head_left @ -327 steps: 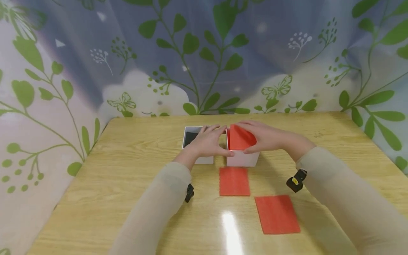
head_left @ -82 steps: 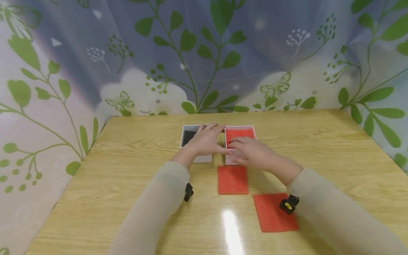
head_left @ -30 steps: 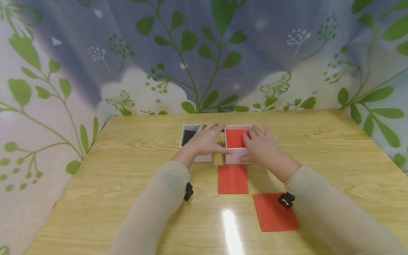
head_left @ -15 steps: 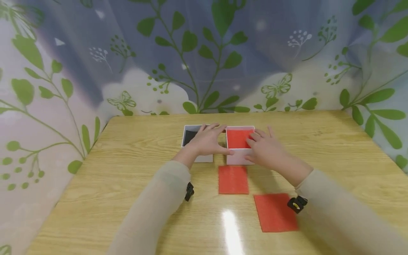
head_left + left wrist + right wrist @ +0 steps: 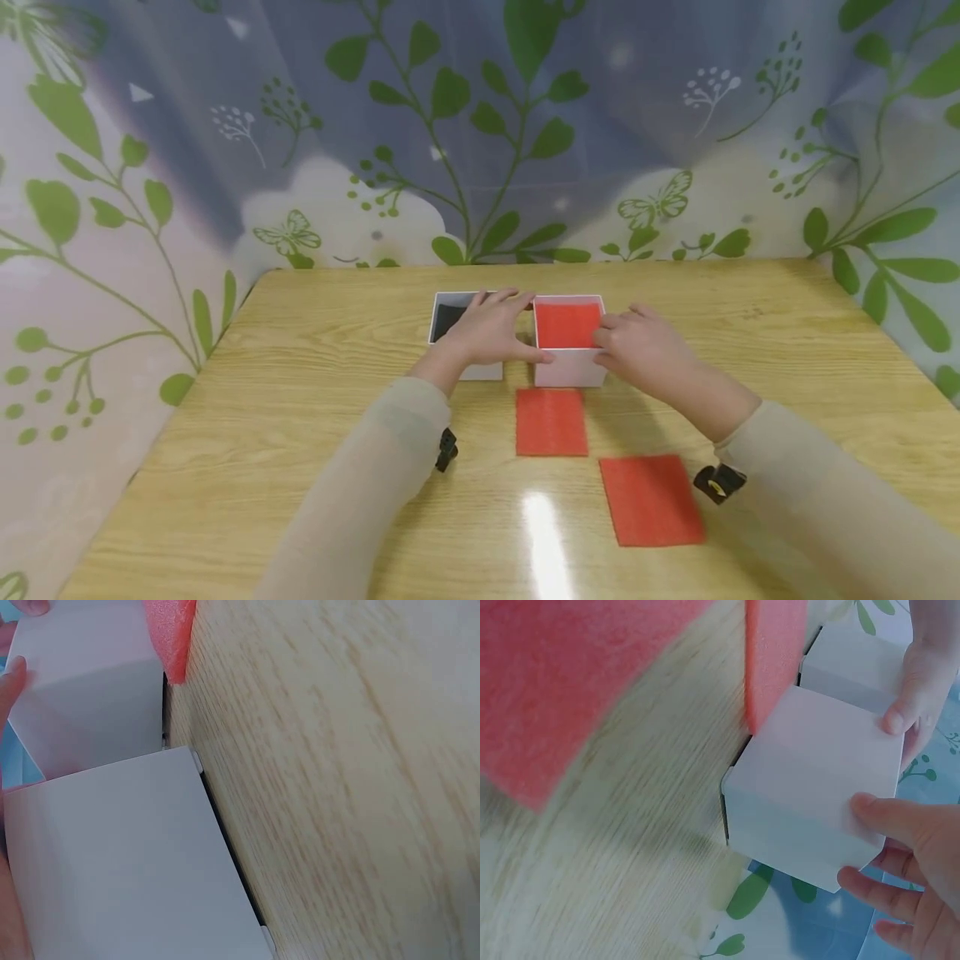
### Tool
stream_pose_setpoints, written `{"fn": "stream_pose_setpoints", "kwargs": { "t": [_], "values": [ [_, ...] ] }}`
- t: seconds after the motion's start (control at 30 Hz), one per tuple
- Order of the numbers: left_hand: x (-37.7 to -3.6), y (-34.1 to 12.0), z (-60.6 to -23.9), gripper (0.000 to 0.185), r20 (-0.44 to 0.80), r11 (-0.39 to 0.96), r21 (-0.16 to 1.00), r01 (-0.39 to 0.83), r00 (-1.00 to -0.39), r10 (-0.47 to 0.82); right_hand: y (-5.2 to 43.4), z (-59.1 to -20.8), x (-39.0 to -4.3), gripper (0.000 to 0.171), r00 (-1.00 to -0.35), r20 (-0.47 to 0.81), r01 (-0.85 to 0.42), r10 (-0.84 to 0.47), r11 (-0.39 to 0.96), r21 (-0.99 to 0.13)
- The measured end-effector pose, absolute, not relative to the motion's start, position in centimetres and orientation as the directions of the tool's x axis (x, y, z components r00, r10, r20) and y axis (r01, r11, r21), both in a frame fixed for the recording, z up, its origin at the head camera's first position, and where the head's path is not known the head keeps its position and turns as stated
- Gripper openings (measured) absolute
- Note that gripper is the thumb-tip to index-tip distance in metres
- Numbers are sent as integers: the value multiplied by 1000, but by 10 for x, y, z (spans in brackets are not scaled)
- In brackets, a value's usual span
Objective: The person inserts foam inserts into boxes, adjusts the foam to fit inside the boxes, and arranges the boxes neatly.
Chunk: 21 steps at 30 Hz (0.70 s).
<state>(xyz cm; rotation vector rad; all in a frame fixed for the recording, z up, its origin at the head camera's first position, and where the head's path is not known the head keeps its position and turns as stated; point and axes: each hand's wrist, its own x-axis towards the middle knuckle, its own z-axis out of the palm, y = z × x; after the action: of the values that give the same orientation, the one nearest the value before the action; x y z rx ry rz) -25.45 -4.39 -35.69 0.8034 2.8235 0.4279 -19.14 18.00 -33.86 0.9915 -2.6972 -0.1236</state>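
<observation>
Two small open white boxes stand side by side. The right box (image 5: 570,371) holds a flat red foam sheet (image 5: 567,323); the left box (image 5: 480,372) has dark material (image 5: 447,318) inside. My left hand (image 5: 487,333) reaches across the left box and holds the right box's left side, thumb at its front corner and fingers towards its back. At the opposite side my right hand (image 5: 648,350) grips the rim near the front right corner. In the right wrist view its thumb (image 5: 889,817) presses the front face, with the fingers (image 5: 877,892) round the side.
Just in front of the right box lies a square red foam sheet (image 5: 551,422). A second red sheet (image 5: 652,502) lies nearer, to the right. The wooden table (image 5: 300,358) ends at a leaf-printed curtain (image 5: 300,192) behind.
My right hand has moved from over the red sheet in the right box to its right wall. That sheet, raised at first, now lies flat inside. The left hand keeps its place.
</observation>
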Motion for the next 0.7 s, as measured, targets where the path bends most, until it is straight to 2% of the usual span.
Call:
{"fn": "stream_pose_setpoints", "kwargs": {
  "t": [0.3,0.5,0.7],
  "values": [
    [-256,-44,-356,103,-76,808,323,492,-838,541,182,-341,-195,16,-754,178,-630,-632,773,76],
    [-257,-43,-356,102,-83,812,318,489,-839,538,186,-342,-196,14,-743,175,-655,-647,756,12],
    [-257,-44,-358,102,-84,812,322,486,-840,536,192,-341,-190,24,-727,218,-673,-651,738,-41]
  ]
}}
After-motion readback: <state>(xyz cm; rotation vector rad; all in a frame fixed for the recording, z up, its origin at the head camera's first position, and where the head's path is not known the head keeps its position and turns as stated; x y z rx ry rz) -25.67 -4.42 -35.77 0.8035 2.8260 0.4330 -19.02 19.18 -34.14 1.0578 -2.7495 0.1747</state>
